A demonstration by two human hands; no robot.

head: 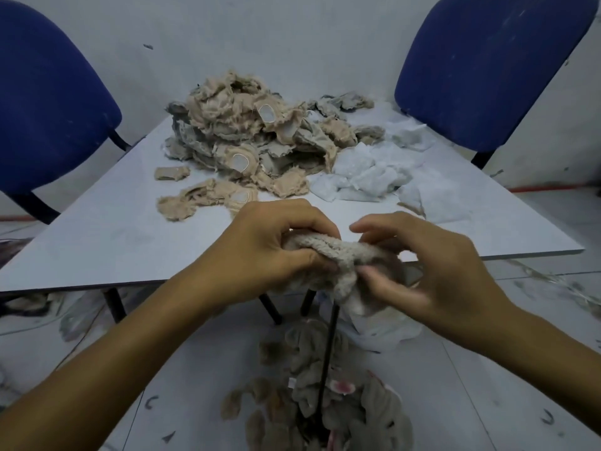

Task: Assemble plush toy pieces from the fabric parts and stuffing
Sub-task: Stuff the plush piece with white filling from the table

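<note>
A beige plush fabric piece (pixel 341 255) hangs between both hands just above the table's near edge. My left hand (pixel 266 249) grips its left end with curled fingers. My right hand (pixel 429 265) pinches its right side, thumb under and fingers over; the motion blurs it. A thin black rod (pixel 328 359) runs down from under the piece toward the floor. A heap of beige and grey fabric parts (pixel 257 135) lies at the middle of the white table (pixel 113 236). White stuffing (pixel 367 174) sits right of the heap.
Two blue chairs stand at the far side, one at the left (pixel 48 102) and one at the right (pixel 487 66). A pile of grey-beige plush pieces (pixel 325 408) lies on the floor below my hands. Loose beige parts (pixel 182 203) lie near the table's middle.
</note>
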